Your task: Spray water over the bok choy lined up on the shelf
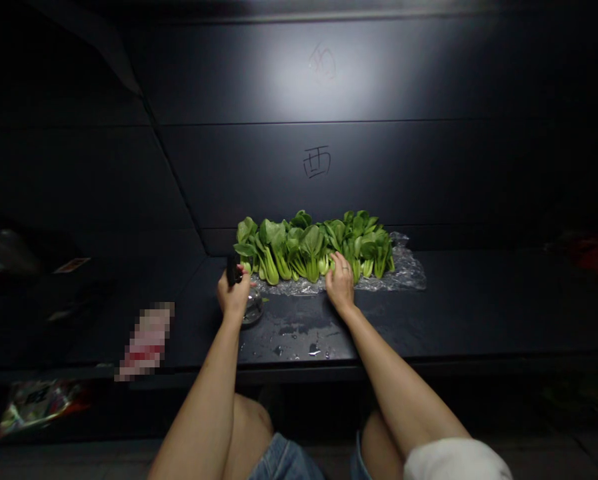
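Head view, left to right. A flat packet with a pixelated, blurred print (pixel 146 340) lies on the dark table surface (pixel 453 307), beyond the left edge of the work area. The left hand (pixel 233 295) is closed firmly around a spray bottle with a black head and clear body (pixel 233 269), with the head upright above the fingers and the clear body showing just to the right of the hand, at the table. Water droplets (pixel 299 330) lie on the table in front of the bottle. Behind them, a tight row of green bok choy heads (pixel 309 250) lies on a crumpled clear plastic sheet (pixel 403 273), leaves toward the wall. The right hand (pixel 339 283) is open, fingers lightly curved and gripping nothing, with its fingertips (pixel 331 261) at the pale stalks of the row. Contact cannot be confirmed.
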{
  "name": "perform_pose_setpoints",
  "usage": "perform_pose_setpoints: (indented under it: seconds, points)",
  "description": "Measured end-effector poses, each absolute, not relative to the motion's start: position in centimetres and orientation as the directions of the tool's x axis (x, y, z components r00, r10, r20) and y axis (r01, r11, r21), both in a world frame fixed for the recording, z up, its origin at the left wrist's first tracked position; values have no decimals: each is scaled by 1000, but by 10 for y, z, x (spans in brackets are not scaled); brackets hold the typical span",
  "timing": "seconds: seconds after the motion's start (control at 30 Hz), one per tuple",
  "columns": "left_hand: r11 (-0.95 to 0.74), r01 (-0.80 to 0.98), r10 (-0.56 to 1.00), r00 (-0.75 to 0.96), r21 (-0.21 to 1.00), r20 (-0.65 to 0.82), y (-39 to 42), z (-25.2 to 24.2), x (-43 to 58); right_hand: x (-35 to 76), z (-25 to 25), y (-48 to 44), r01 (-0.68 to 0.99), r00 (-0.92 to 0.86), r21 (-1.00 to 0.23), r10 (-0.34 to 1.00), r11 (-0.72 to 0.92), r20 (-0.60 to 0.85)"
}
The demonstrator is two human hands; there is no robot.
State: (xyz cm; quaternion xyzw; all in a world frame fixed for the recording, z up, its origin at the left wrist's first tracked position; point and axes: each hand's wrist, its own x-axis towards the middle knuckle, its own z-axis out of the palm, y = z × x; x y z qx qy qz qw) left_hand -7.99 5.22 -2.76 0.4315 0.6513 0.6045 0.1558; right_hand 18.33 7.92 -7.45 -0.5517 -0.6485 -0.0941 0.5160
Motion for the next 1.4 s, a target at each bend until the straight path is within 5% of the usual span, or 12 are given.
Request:
perform_pose_setpoints:
  seconds: [1.4]
  points:
    - [-245, 237, 868, -379, 940, 321, 37, -10, -25, 193, -75, 79, 812, 150, -456, 625, 365, 766]
